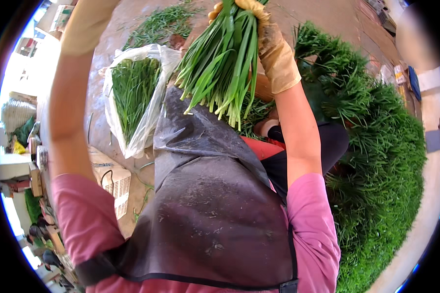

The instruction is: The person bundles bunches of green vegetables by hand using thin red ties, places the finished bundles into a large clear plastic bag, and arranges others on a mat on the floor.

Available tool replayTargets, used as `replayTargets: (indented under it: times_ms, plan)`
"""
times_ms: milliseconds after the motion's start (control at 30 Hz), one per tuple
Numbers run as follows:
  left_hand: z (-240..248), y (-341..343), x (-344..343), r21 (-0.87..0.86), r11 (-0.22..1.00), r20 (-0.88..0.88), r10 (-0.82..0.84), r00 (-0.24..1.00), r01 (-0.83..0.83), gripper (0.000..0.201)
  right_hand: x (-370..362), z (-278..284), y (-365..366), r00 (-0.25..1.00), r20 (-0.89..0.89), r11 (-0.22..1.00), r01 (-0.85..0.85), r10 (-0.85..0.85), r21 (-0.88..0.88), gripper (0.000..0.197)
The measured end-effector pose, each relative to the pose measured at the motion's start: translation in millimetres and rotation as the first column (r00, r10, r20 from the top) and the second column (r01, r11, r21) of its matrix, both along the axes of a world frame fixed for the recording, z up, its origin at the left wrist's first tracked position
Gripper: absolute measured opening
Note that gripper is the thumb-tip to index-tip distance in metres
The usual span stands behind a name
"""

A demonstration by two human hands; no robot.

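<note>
My right hand (255,13), in a yellowish glove, is closed round a bunch of garlic chives (225,61) near the top edge. The pale stem ends of the bunch hang down over my dark apron (215,205). Yellow gloved fingertips show on the left side of the bunch. My left arm reaches up at the left, and its loose glove (87,27) is blurred. The fingers of my left hand lie beyond the top edge. Left of the apron, a clear plastic bag (113,115) holds more green chives (134,90).
A large heap of green chives (381,161) spreads along the right side. Loose leaves (161,24) lie on the floor at the back. A pale plastic crate (124,193) stands by my left elbow. Boxes and other goods line the far left.
</note>
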State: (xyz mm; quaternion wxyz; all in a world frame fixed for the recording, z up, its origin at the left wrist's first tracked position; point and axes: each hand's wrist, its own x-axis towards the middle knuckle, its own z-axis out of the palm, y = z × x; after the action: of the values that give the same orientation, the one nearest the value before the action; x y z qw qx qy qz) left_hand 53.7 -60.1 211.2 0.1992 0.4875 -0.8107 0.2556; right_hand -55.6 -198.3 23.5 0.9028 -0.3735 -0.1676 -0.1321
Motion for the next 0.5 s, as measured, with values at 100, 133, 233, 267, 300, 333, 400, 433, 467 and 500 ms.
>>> replayTargets:
  times_ms: [100,133,233,267,300,333,400,433,467,500]
  plan:
    - [-98.4,-12.1,62.7,0.198,0.941,-0.932,0.093,0.349,0.276,0.07,-37.6,7.8,14.6,0.933,-0.27,0.953,0.279,-0.24,0.118,0.041]
    - [-140.8,-5.3,75.2,0.177,0.846,-0.979,0.206,-0.003,0.503,0.062,-33.2,10.0,21.6,0.94,-0.265,0.953,0.262,-0.216,0.151,0.04]
    - [-254.6,-5.5,73.9,-0.16,0.783,-0.566,0.425,-0.706,0.6,0.07,-6.4,-3.8,8.7,0.928,-0.265,0.955,0.289,-0.261,0.073,0.038]
    - [-271.3,-7.0,43.8,-0.1,0.778,-0.702,0.387,-0.598,0.62,0.077,-0.7,-6.2,2.6,0.914,-0.274,0.947,0.319,-0.3,0.028,0.038]
    - [-286.8,-7.2,32.9,-0.103,0.779,-0.655,0.415,-0.632,0.619,0.072,3.8,-14.9,-4.0,0.893,-0.293,0.936,0.353,-0.341,-0.012,0.037]
    - [-303.7,-7.0,22.3,-0.107,0.782,-0.602,0.441,-0.666,0.615,0.068,7.8,-23.7,-11.4,0.869,-0.311,0.92,0.388,-0.385,-0.054,0.037]
    - [-343.4,-17.0,29.0,-0.098,0.752,-0.53,0.515,-0.673,0.652,0.061,17.7,-35.5,-18.7,0.833,-0.33,0.895,0.424,-0.444,-0.135,0.036]
    - [-348.6,-27.5,31.8,-0.1,0.705,-0.511,0.569,-0.644,0.702,0.057,21.1,-41.8,-22.8,0.812,-0.338,0.879,0.441,-0.476,-0.179,0.036]
    - [-355.9,-32.7,28.2,-0.082,0.711,-0.475,0.589,-0.654,0.699,0.054,22.8,-48.0,-23.8,0.787,-0.348,0.86,0.457,-0.509,-0.225,0.036]
    - [-362.0,-38.7,26.1,-0.05,0.714,-0.468,0.6,-0.648,0.698,0.05,26.5,-56.2,-29.6,0.766,-0.356,0.844,0.468,-0.535,-0.262,0.035]
